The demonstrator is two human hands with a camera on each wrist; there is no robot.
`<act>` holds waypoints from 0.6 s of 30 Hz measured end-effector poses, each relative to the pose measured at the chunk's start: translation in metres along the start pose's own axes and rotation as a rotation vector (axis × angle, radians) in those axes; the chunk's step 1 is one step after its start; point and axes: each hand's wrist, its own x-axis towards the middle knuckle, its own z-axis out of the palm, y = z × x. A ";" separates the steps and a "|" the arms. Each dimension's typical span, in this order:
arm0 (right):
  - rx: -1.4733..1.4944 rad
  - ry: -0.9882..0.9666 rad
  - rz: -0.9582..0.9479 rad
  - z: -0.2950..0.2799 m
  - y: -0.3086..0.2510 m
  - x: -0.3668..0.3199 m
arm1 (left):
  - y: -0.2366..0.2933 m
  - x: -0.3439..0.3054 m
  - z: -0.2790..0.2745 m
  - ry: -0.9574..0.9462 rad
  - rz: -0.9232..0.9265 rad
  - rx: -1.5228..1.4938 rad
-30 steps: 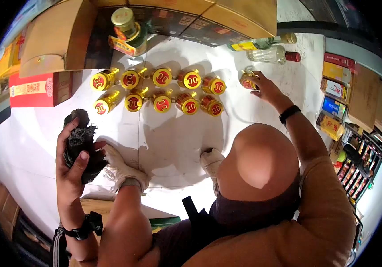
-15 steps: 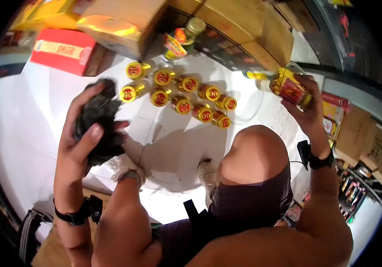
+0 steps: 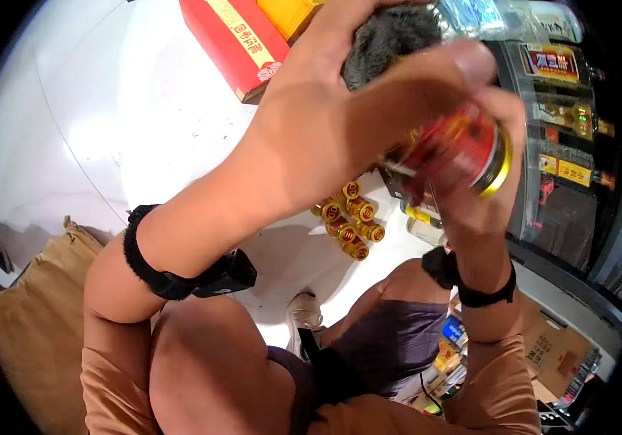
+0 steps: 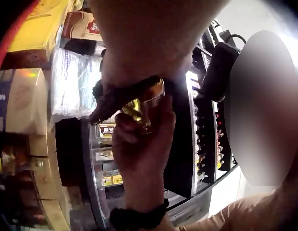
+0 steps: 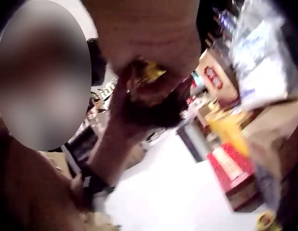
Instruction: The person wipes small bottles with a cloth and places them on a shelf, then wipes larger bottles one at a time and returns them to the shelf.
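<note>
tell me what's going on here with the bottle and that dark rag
A person holds a red and gold bottle up close in the right hand, while the left hand grips a dark cloth and holds it against the bottle. Below, on the white floor, a cluster of gold-capped bottles stands together, and a red box lies farther off.
</note>
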 end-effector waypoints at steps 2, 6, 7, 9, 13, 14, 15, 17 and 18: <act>0.346 0.014 0.217 0.001 -0.010 0.010 | 0.003 0.004 0.003 0.019 0.044 0.058; 0.189 -0.034 0.175 0.006 -0.017 0.012 | 0.021 -0.005 0.001 0.108 0.029 0.077; 0.054 -0.020 0.024 0.007 -0.013 0.013 | 0.026 -0.009 0.000 0.141 0.004 0.062; -0.009 -0.078 -0.023 0.002 -0.019 0.010 | 0.034 -0.015 -0.002 0.202 -0.071 -0.001; -0.391 -0.081 -0.178 -0.003 -0.007 0.015 | 0.027 -0.014 -0.010 0.259 -0.433 -0.485; -0.520 -0.134 -0.337 -0.003 -0.004 0.020 | 0.027 -0.017 -0.009 0.260 -0.432 -0.486; -0.268 -0.151 -0.324 0.008 0.003 0.022 | 0.026 -0.020 -0.007 0.253 -0.445 -0.525; -0.128 -0.038 -0.430 0.027 0.027 0.033 | 0.025 -0.019 -0.006 0.340 -0.397 -0.399; 0.018 0.076 -0.531 0.038 0.032 0.037 | 0.021 -0.016 -0.008 0.341 -0.394 -0.399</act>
